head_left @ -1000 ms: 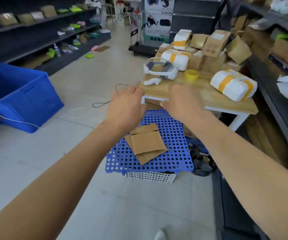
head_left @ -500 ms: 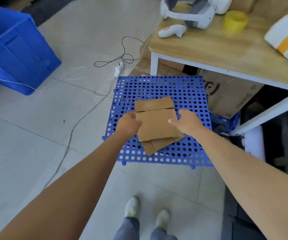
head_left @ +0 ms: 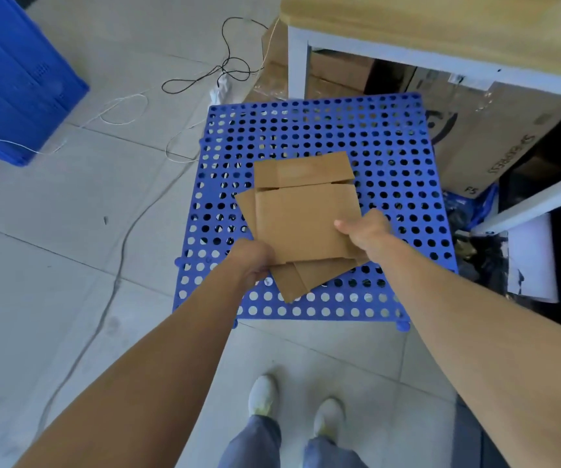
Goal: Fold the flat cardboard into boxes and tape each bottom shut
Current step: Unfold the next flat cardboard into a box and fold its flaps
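Note:
A small stack of flat brown cardboard blanks (head_left: 301,217) lies on a blue perforated plastic panel (head_left: 390,157) on the floor. My left hand (head_left: 253,261) grips the stack's near left corner, fingers curled under the edge. On the right edge, my right hand (head_left: 365,231) pinches the top blank, thumb on top. The top blank sits slightly askew over the ones beneath, whose flaps stick out at the near and left sides.
A wooden table with white legs (head_left: 441,32) stands beyond the panel, printed cardboard boxes (head_left: 495,136) under it. A blue bin (head_left: 12,82) sits far left. Black and white cables (head_left: 204,76) trail over the tiled floor. My shoes (head_left: 292,403) are just behind the panel.
I have bent down from facing the table; both hands dropped to the cardboard stack and took hold of it, the right thumb now on the top blank.

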A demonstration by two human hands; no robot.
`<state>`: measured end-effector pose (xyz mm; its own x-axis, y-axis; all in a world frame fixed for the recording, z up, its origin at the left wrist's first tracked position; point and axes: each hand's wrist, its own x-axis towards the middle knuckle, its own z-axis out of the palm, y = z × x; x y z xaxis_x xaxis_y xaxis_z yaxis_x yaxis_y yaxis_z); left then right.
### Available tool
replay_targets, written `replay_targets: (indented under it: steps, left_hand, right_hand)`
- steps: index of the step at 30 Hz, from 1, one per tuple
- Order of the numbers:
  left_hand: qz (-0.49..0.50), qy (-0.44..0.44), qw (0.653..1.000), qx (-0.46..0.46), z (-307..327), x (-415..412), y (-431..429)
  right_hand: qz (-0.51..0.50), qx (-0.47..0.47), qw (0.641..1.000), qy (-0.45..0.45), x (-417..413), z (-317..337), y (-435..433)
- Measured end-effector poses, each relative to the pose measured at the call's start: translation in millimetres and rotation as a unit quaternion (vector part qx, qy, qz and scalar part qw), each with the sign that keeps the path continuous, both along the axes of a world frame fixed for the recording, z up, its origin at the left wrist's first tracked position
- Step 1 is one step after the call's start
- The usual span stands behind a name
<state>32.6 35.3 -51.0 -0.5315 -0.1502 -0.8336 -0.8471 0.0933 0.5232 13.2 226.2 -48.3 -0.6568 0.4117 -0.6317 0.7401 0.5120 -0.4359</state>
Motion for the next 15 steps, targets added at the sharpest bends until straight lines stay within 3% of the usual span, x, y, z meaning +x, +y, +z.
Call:
replay_targets:
  steps: [3, 7, 15]
  left_hand:
    - [0.049, 0.007, 0.998, 0.038, 6, -3, -1]
    - [0.018, 0.044, 0.994, 0.093, 19, -5, -4]
    - [0.004, 0.102, 0.994, 0.047, 97, -13, -2]
  right_hand:
    - [-0.026, -0.020, 0.999, 0.012, -2, -5, 0]
    - [-0.090, -0.089, 0.991, 0.040, -5, 3, -2]
    - [-0.270, -0.190, 0.939, 0.095, -10, 92, 16]
